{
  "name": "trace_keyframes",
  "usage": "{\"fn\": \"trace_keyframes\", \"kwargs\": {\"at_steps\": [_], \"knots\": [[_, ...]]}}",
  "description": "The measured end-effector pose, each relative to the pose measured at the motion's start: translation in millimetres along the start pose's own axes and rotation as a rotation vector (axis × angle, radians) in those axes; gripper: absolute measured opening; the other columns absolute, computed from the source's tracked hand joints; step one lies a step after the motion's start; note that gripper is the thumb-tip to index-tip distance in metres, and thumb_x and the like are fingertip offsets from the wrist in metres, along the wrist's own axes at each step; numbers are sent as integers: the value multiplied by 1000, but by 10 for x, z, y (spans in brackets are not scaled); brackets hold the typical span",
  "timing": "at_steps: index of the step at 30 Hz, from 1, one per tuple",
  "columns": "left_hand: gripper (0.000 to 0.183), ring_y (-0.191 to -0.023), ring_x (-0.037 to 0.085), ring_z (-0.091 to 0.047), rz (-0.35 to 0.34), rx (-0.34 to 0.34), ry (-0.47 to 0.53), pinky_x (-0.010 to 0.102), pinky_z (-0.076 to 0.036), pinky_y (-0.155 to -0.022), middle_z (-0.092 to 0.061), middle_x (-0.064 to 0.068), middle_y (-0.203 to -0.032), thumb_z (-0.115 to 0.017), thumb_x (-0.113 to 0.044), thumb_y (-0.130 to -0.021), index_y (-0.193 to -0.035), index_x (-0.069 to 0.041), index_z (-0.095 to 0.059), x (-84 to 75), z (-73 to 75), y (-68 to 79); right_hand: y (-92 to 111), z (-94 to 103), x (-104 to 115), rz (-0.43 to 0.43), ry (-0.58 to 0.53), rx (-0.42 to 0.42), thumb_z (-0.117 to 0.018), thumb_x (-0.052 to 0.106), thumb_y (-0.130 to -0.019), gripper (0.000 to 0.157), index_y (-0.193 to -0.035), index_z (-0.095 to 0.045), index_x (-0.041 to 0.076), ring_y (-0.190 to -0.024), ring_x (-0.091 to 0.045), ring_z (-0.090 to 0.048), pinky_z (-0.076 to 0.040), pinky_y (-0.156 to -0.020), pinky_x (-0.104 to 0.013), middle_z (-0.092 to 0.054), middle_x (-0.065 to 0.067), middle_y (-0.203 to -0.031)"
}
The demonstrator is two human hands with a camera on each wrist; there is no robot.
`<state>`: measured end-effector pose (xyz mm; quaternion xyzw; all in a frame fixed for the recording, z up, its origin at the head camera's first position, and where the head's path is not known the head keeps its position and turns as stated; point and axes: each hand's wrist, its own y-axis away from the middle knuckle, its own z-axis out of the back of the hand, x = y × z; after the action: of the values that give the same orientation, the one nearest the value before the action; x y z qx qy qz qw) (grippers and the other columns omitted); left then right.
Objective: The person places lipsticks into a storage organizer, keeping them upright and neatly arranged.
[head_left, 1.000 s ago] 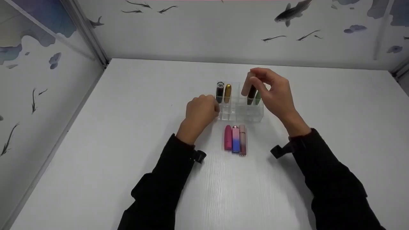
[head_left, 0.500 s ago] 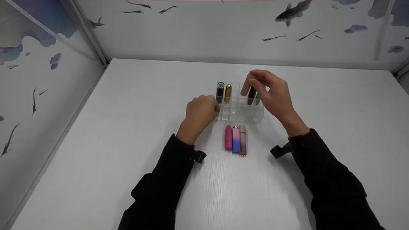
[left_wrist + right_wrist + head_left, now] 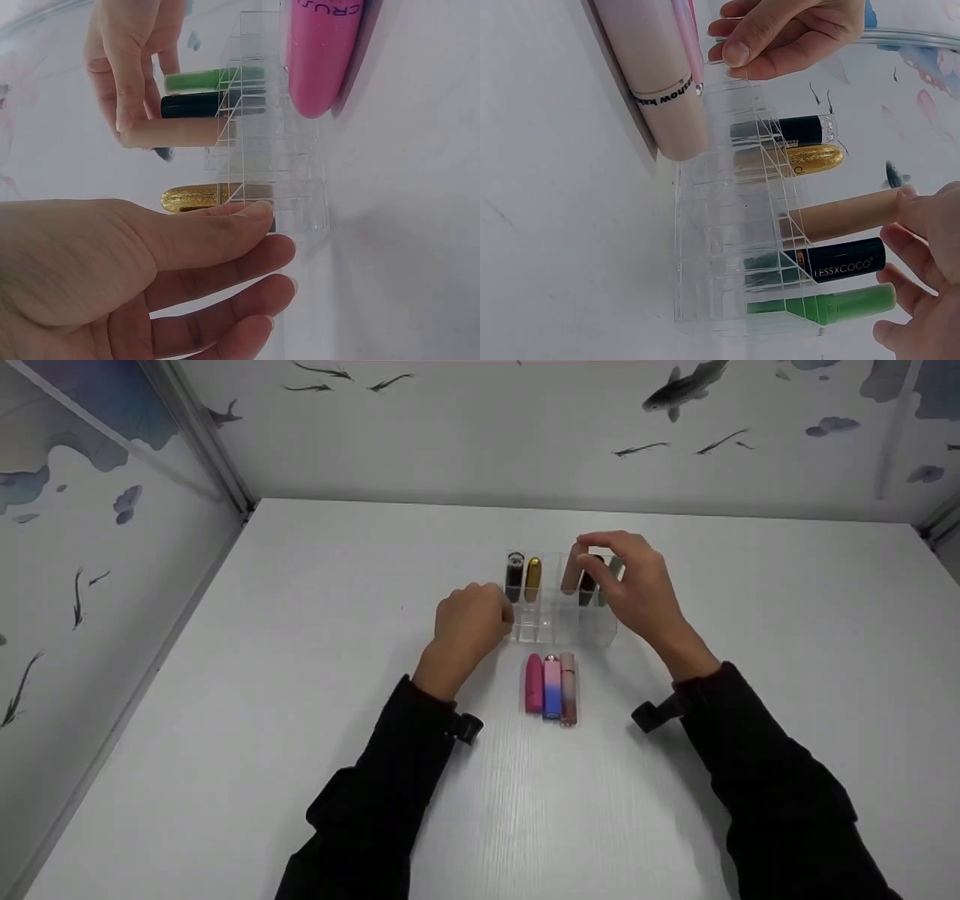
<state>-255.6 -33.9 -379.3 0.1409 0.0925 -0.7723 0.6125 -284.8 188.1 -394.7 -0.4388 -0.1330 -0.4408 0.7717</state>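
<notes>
A clear lipstick organizer [image 3: 596, 624] stands on the white table. My left hand [image 3: 472, 619] grips its left side, thumb and fingers at the edge. With fingertips and thumb, my right hand [image 3: 634, 581] pinches the upper end of a beige lipstick tube [image 3: 844, 216], whose lower end sits inside a back-row compartment. To the right of it stand a black tube [image 3: 847, 259] lettered LESSXCOCO and a green tube [image 3: 855, 302], close under the right hand's other fingers. A gold tube [image 3: 532, 577] and a black tube with a clear top [image 3: 514, 574] stand at the organizer's left.
In front of the organizer three tubes lie side by side: a hot-pink one [image 3: 534, 682], a pink-and-blue one [image 3: 552, 688] and a pale pink one [image 3: 568, 690]. White panels with painted fish [image 3: 686, 391] border the table at the back and left.
My right hand has come down slightly, lowering the beige tube from above the organizer into a compartment and tilting it more upright. My left hand has stayed at the organizer's side.
</notes>
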Motion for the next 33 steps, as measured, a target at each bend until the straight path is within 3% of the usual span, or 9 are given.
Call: {"fn": "trace_keyframes", "kwargs": {"at_steps": [5, 14, 33], "knots": [[14, -89, 22, -70, 1, -1, -1, 36, -56, -74, -76, 3, -102, -73, -14, -94, -105, -14, -81, -2, -6, -7, -5, -3, -27, 24, 30, 8, -66, 14, -100, 28, -125, -68, 1, -120, -29, -54, -40, -101, -49, -67, -13, -122], [13, -86, 21, -69, 4, -1, 3, 36, -56, -74, -76, 3, -101, -73, -15, -95, -104, -13, -81, -12, -4, -5, -3, -16, -50, -54, 79, 74, -67, 16, -99, 27, -122, -70, 1, -124, -32, -49, -39, -107, -51, -62, -14, -125], [13, -87, 21, -69, -15, -1, -13, 35, -56, -73, -76, 3, -101, -73, -16, -95, -104, -13, -81, 5, -6, 2, -1, 0, -74, -53, 112, 128, -69, 16, -98, 33, -129, -67, 4, -123, -32, -51, -41, -104, -52, -63, -15, -125]]}}
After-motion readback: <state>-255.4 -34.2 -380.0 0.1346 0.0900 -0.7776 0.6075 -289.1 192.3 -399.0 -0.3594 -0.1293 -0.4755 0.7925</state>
